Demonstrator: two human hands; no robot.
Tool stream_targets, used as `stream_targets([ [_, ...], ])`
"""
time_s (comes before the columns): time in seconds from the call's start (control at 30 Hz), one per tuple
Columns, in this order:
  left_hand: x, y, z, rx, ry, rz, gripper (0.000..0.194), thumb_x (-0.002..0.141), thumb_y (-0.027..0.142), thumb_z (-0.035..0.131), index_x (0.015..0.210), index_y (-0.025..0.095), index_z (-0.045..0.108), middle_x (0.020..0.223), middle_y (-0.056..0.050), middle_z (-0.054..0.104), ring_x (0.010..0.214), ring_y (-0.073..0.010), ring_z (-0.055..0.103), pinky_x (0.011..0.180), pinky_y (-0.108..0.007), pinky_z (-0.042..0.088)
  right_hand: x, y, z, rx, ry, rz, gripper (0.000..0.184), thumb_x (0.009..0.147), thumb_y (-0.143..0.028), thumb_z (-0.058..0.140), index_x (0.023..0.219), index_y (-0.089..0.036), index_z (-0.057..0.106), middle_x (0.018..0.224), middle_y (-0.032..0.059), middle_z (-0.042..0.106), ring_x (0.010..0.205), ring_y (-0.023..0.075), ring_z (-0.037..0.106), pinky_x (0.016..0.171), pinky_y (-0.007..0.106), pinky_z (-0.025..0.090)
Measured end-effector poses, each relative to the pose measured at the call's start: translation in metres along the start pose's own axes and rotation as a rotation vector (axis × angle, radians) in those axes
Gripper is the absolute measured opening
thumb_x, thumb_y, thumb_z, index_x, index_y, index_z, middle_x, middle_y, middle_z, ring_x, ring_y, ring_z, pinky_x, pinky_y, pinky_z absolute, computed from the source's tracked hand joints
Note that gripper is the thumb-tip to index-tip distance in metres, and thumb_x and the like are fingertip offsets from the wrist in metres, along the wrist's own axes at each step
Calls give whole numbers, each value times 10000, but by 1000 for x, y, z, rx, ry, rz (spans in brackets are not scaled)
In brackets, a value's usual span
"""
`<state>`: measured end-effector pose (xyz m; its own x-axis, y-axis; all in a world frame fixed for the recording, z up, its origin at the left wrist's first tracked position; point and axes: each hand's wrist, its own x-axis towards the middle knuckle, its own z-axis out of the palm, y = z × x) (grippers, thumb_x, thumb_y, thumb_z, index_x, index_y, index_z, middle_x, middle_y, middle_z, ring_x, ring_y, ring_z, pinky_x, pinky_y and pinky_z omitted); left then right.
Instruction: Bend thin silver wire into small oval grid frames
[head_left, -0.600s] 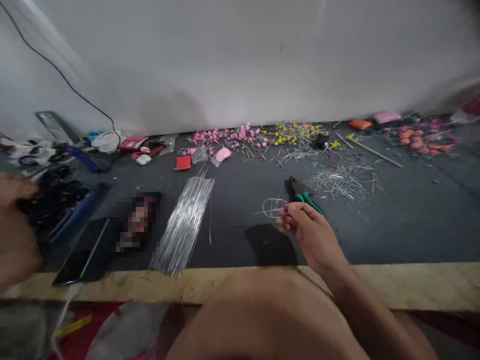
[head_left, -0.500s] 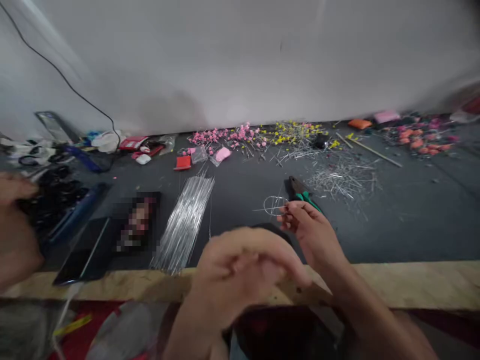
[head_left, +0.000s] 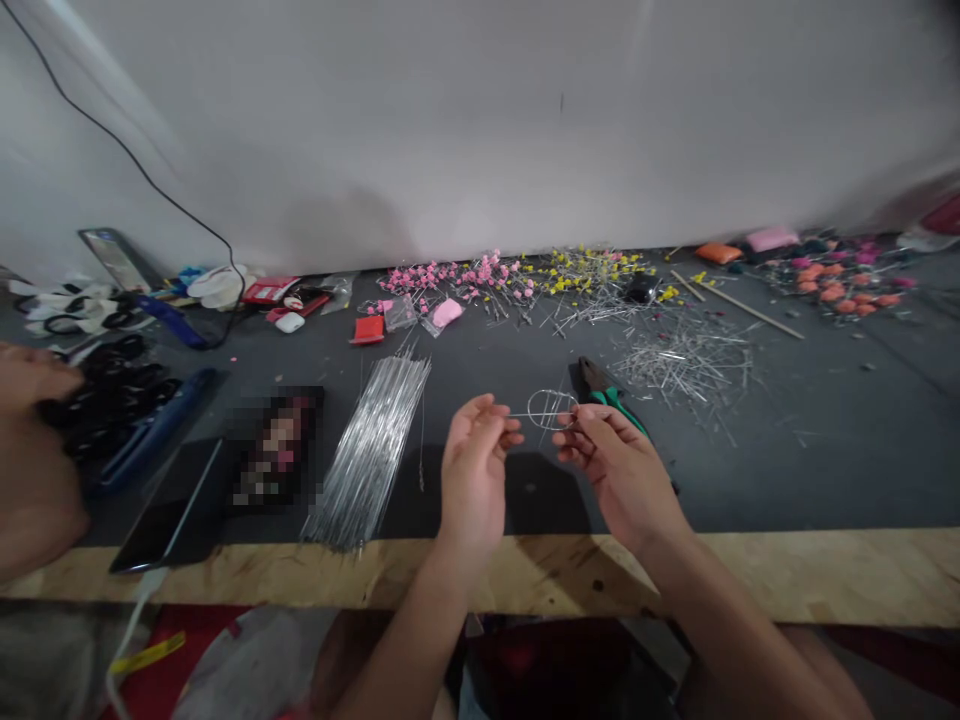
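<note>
Between my two hands is a thin silver wire bent into a loop, with a straight end reaching left. My right hand is closed in a pinch on the loop's right side. The fingers of my left hand are pinched on the straight end. Just behind my right hand lie pliers with green handles, jaws pointing away. To the left of my left hand is a bundle of straight silver wires.
Short wire pieces are scattered right of the pliers. Pink pieces on wires and yellow ones lie along the wall. A phone with a white cable sits at left. Another person's arm shows at the left edge.
My left hand has moved from close to the camera out to the wire and pinched its straight end. My right hand stays almost in place, holding the loop.
</note>
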<state>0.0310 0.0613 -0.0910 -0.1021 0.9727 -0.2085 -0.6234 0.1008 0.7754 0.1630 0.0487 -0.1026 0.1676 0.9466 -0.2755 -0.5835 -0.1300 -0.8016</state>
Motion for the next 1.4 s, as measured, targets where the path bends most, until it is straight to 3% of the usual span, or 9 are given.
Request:
stream_targets([
  [0.07,-3,-8,3,-1,-87,-72,285,772,155,670,1052,173,624,982,-39,652,835,-133,633,747,-262,492,-1,1,2,-11,-15,4,164,750,-363,752,778,-214,689,808,-9,696,670,109,630,603,232,504],
  [0.17,-6,-13,4,-25,-137,-92,286,762,157,696,1042,182,649,959,-37,684,838,-145,661,771,-279,510,-3,2,4,-38,-23,8,169,731,-363,768,764,-212,699,773,-14,680,663,101,601,619,230,498],
  [0.47,-3,-10,-1,-28,-94,-105,145,763,155,710,905,174,693,866,-35,737,812,-137,676,790,-278,517,-5,5,6,-74,-21,38,178,723,-383,770,751,-216,713,750,-11,667,691,116,580,647,246,489],
  [0.6,-4,-11,-2,21,-68,-80,169,749,154,720,914,173,691,873,-32,730,748,-104,647,708,-230,503,-4,3,5,-72,-22,33,183,716,-381,774,761,-215,713,741,-7,652,683,125,583,643,259,494],
  [0.8,-2,-11,-3,37,-61,-100,245,703,140,754,928,162,661,835,-24,710,750,-119,657,738,-265,524,-1,3,2,-80,-31,51,228,681,-408,790,752,-210,704,746,8,658,691,147,609,658,290,507],
  [1.4,0,-5,-3,13,-66,-82,182,715,125,731,869,142,636,751,-5,681,725,-133,679,735,-286,558,-2,3,2,-100,-13,33,255,685,-426,784,771,-203,697,752,12,672,698,151,624,645,285,517],
])
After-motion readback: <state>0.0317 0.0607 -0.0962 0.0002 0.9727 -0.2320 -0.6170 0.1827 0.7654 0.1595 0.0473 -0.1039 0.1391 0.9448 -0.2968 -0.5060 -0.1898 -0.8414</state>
